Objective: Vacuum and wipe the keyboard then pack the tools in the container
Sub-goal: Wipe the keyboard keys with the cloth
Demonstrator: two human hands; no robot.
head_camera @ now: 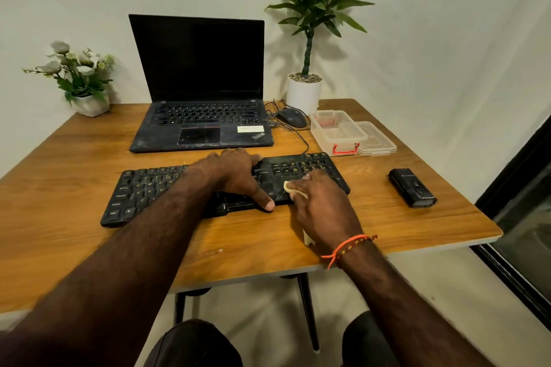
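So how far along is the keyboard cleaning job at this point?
Vacuuming looks finished: the small black handheld vacuum lies set aside on the table, right of the keyboard. Wiping is in hand: the left hand steadies the keyboard while the right hand rubs a pale cloth over its right keys. Packing remains: the clear container sits open, its lid beside it.

head view | worn at head height, wide-angle | faces forward and down over wooden table (74,158) | near: both forearms and keyboard (143,191) | far: laptop (199,68), wall | single view, nothing shared
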